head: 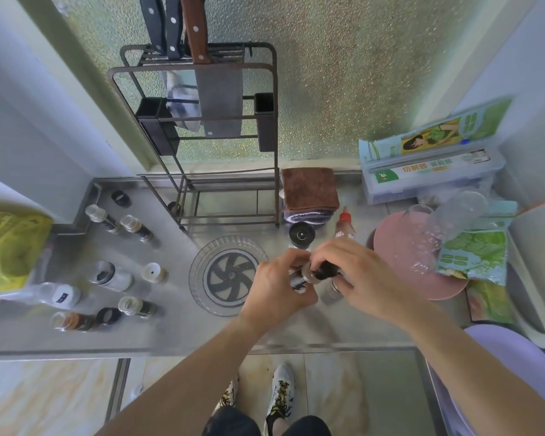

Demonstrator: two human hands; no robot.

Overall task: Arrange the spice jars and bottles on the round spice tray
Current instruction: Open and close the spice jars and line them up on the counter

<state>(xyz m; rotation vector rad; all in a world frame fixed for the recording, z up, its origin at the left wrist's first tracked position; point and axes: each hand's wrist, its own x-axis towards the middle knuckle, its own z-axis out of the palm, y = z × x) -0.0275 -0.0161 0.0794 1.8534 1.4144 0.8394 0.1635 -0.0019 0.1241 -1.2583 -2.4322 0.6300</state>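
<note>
Step in hand: we judge that we are closing or fixing one jar before it goes on the tray; the tray itself holds nothing yet.
Left hand: our fingers are curled round the body of a small spice jar, held on its side above the counter.
Right hand: our fingers and thumb pinch the jar's black cap, just beside the left fingertips, as if twisting it.
Under the fingers: one metal-topped jar stands below the right hand, partly hidden.
Round spice tray: one clear tray with a black pinwheel hub, touching distance to the left of our left knuckles.
Next move: we judge the cap must seat firmly, then the jar must go upright onto the tray's rim zone, clear of the hub.
Beyond the fingers: one black-lidded jar and one red-capped bottle, both just past the fingertips.
Far left of the fingers, near to far: we count about seven jars and bottles standing or lying on the steel counter, plus two loose black rings; the count is uncertain where they overlap.
Farthest: one knife rack with three knives, one folded brown cloth.
</note>
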